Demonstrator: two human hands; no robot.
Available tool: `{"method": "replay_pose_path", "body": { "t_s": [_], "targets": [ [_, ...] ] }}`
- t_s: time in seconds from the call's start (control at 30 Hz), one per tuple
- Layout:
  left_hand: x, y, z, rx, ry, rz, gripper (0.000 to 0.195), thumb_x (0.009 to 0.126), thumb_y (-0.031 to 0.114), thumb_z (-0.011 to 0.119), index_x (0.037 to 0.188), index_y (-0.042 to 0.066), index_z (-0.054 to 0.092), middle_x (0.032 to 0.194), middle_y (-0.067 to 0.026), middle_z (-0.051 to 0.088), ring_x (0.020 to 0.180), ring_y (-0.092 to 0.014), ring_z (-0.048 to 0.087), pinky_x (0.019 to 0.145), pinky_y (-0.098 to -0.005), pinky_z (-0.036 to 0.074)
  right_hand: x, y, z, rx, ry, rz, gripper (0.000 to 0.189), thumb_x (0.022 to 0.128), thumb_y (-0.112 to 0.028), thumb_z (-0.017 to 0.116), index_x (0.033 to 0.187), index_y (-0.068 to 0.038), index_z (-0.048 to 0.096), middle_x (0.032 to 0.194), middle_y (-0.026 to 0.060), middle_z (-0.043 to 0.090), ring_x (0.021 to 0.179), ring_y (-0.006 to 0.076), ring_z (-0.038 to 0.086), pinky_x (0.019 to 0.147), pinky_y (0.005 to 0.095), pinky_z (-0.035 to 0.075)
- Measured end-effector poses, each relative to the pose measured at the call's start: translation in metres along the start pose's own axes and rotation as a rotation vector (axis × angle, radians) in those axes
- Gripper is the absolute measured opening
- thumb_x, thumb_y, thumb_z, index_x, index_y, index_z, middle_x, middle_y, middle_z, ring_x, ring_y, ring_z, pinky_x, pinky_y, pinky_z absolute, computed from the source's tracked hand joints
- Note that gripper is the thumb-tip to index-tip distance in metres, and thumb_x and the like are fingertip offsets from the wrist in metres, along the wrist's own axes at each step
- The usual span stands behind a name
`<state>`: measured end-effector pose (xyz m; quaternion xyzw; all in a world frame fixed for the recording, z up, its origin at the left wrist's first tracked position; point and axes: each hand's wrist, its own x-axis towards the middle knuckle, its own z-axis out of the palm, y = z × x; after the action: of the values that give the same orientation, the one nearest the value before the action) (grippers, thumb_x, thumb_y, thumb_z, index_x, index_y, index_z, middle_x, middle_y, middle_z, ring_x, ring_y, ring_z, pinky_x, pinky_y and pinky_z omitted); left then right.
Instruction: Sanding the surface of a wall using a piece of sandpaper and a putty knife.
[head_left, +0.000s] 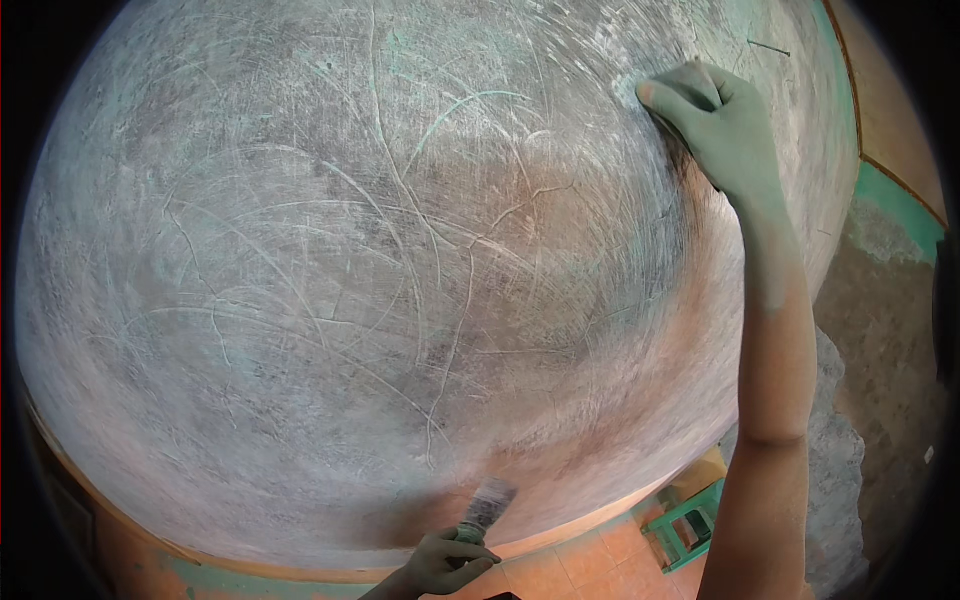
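A scratched, cracked wall (337, 247) with grey, white and faint green patches fills most of the head view. High on the right, my right hand (712, 120), coated in pale dust, is closed around a thin, flat dark piece (694, 82) whose edge meets the wall; its exact kind cannot be told. At the bottom middle, my left hand (450, 562) grips a scraper (487, 506) by its handle. The wide, smeared blade points up and lies close to the wall; whether it touches cannot be told.
A nail (769, 48) sticks out of the wall at the upper right. At the lower right, a green plastic stool (682, 525) stands on orange floor tiles (589, 559). Beyond my right arm is a rough grey and brown surface (892, 337) with peeled green paint above it.
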<state>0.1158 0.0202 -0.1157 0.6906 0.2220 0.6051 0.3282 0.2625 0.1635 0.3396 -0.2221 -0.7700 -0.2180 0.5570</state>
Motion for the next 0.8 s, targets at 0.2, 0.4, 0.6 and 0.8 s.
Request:
{"method": "replay_pose_path", "body": {
  "t_s": [0.2,0.4,0.6,0.8],
  "targets": [
    [-0.001,-0.002,-0.002,0.040,0.040,-0.039,0.007,0.080,0.003,0.068,0.085,0.001,0.073,0.066,-0.0087,0.060,0.058,-0.017,0.056,0.054,-0.0306,0.044,0.006,0.000,-0.003,-0.068,-0.020,0.034,0.033,0.074,-0.036,0.077,0.083,-0.005,0.073,0.064,0.0051,0.063,0.056,0.0127,0.056,0.058,0.0285,0.046],
    [-0.009,0.000,-0.003,0.033,0.049,-0.055,0.007,0.080,0.003,0.068,0.084,0.001,0.073,0.066,-0.0086,0.060,0.059,-0.017,0.057,0.055,-0.0304,0.044,-0.004,0.006,0.002,0.004,0.029,-0.045,0.034,0.073,-0.035,0.077,0.071,-0.003,0.067,0.059,0.0045,0.060,0.054,0.0120,0.055,0.055,0.0294,0.045],
    [-0.003,-0.004,-0.001,0.010,-0.027,-0.031,0.009,0.080,0.002,0.069,0.087,0.000,0.073,0.067,-0.0077,0.060,0.063,-0.017,0.055,0.059,-0.0310,0.044,0.004,0.002,-0.004,-0.123,0.011,-0.001,0.041,0.072,-0.035,0.078,0.059,-0.004,0.055,0.054,0.0036,0.054,0.051,0.0120,0.051,0.052,0.0300,0.043],
    [-0.013,-0.008,0.005,-0.056,0.014,-0.062,0.009,0.080,0.001,0.069,0.087,0.000,0.073,0.068,-0.0069,0.060,0.062,-0.018,0.055,0.060,-0.0313,0.043,0.007,0.004,-0.006,-0.214,0.004,0.030,0.031,0.074,-0.032,0.078,0.073,-0.004,0.064,0.064,0.0035,0.061,0.059,0.0108,0.055,0.059,0.0286,0.045]
  ]
}}
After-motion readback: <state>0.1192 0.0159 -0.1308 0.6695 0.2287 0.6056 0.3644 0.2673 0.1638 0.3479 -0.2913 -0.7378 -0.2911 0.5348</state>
